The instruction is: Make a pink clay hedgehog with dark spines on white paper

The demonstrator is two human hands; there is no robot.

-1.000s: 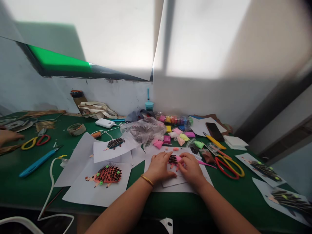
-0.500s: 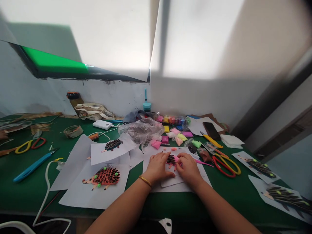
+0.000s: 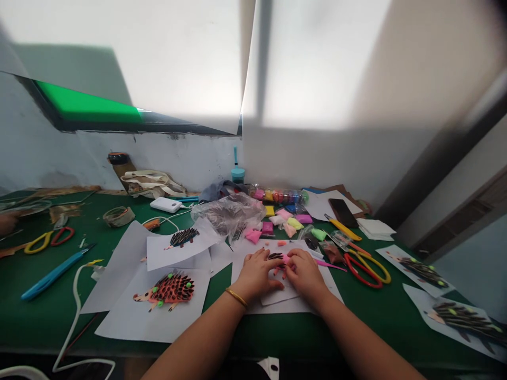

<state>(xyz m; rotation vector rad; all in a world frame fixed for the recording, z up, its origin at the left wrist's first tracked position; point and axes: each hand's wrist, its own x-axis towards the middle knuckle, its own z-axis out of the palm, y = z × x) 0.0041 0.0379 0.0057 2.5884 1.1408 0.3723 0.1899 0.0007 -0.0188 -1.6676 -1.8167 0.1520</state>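
A small pink clay hedgehog [image 3: 277,257] with black spines lies on white paper [image 3: 330,285] between my two hands. My left hand [image 3: 256,273] rests on the paper at its left side, thumb stretched out and fingers apart, with fingertips reaching the spines. At the hedgehog's right end is my right hand [image 3: 304,272], its fingers curled in and pressed together against the pink clay. Whatever those fingertips pinch is hidden. Just past the right hand lies a thin pink modelling tool [image 3: 331,265]. Small orange clay bits [image 3: 281,243] sit at the paper's top.
Clay packets [image 3: 291,224] and a plastic bag [image 3: 232,211] lie behind the paper. Red-and-yellow scissors [image 3: 366,269] and a yellow cutter [image 3: 343,227] are at right. Finished hedgehog sheets [image 3: 119,319] lie left, near a blue cutter [image 3: 55,272] and a white cable [image 3: 75,303].
My left fingers have shifted slightly over the hedgehog's spines. The right hand stays almost in place, and the view has tilted a little.
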